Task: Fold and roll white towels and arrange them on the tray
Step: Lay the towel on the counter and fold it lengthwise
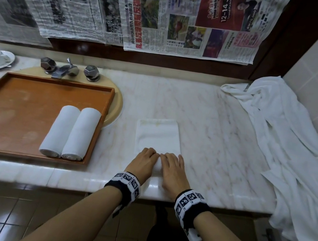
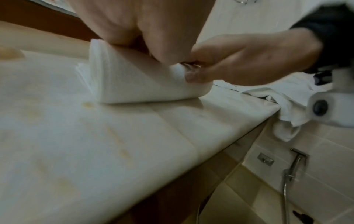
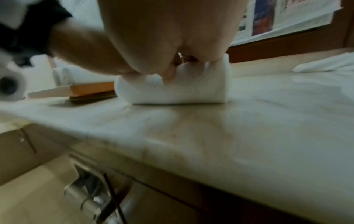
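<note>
While two rolled towels point(image 1: 69, 132) lie in the tray point(image 1: 21, 112) left of our hands, our left hand point(image 1: 143, 164) and right hand point(image 1: 173, 171) curl around a half-rolled towel point(image 1: 159, 134) on the tabletop point(image 1: 223, 140); unfolded towels point(image 1: 286, 143) wait to our right.

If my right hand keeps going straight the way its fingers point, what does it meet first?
Probably the flat, unrolled part of the folded towel lying just beyond the right hand; past it, bare marble counter.
</note>
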{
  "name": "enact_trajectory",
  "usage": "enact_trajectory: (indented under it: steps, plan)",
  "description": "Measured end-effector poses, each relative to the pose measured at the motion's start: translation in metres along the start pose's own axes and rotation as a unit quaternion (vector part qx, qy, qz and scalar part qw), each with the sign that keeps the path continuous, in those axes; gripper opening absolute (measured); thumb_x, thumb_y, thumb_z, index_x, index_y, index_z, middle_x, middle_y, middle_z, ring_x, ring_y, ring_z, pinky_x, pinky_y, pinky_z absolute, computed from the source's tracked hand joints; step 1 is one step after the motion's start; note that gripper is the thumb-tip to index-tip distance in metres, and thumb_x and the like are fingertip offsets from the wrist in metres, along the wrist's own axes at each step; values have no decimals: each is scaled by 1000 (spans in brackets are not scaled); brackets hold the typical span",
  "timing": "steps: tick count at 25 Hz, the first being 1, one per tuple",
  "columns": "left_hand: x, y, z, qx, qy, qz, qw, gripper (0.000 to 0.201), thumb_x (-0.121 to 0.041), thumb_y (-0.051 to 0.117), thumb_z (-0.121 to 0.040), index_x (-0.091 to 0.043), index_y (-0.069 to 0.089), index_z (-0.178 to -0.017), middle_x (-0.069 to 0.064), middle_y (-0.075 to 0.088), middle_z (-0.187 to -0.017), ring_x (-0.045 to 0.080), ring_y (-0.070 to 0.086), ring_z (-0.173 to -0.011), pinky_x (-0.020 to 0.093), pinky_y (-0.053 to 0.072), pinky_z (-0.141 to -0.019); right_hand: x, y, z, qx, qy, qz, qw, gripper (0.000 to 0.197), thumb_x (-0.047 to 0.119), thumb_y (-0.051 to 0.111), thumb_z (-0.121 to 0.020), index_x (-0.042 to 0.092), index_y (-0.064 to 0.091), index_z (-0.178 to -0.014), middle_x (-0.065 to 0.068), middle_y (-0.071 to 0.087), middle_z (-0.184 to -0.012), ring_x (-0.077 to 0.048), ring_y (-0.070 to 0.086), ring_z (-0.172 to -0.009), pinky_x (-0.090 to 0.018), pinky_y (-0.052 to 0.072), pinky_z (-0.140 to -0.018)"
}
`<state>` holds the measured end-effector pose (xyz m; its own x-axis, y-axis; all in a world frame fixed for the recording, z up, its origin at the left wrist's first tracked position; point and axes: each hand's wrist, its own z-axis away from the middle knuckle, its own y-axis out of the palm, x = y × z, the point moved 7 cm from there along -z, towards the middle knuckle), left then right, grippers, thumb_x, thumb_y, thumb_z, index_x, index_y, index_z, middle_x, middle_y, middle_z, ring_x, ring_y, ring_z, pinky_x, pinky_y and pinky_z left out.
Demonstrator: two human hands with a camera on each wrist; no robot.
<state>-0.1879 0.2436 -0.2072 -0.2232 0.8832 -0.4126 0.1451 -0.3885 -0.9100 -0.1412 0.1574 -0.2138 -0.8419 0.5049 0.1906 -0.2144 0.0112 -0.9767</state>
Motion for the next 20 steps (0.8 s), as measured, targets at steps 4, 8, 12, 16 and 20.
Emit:
enact_trajectory:
  steps: [4, 8, 12, 16, 20]
  plan:
    - [-9, 5, 25, -87, 2, 17, 996, 53, 11, 63, -68, 1, 56, -120, 16, 55, -118, 25, 44, -108, 35, 46, -97, -6, -12, -17, 31, -5, -25, 999, 48, 5, 48, -87, 15, 44, -133, -4, 48, -129, -24, 42, -122, -35, 23, -107]
    - [-17, 5, 30, -89, 63, 12, 994, 56, 12, 62, -64, 2, 56, -119, 16, 55, -113, 27, 47, -104, 34, 45, -95, -9, -14, -25, 72, 33, -32, 996, 37, 8, 42, -94, 14, 47, -130, -5, 50, -130, -24, 43, -122, -36, 27, -105]
    - [-4, -6, -2, -19, 21, 18, 999, 42, 11, 61, -70, 1, 64, -111, 16, 61, -105, 33, 56, -97, 39, 50, -88, -2, -13, -9, -20, 13, -16, 1000, 37, 15, 45, -92, 8, 49, -128, -9, 49, -124, -28, 47, -115, -38, 33, -107]
    - [-2, -7, -9, 4, 1, 7, 1000, 43, 6, 54, -81, -3, 59, -123, 13, 56, -118, 28, 49, -109, 30, 39, -98, -7, -5, -3, -10, -12, 11, 1000, 53, 10, 51, -84, 6, 45, -136, -9, 51, -130, -29, 48, -121, -43, 25, -115]
    - [-10, -1, 22, -81, 3, 16, 997, 49, 10, 61, -72, 1, 57, -120, 14, 57, -115, 27, 50, -106, 33, 43, -98, -8, -15, -16, 19, -42, -32, 998, 35, 19, 39, -99, 14, 44, -134, -4, 51, -129, -24, 44, -118, -34, 27, -106]
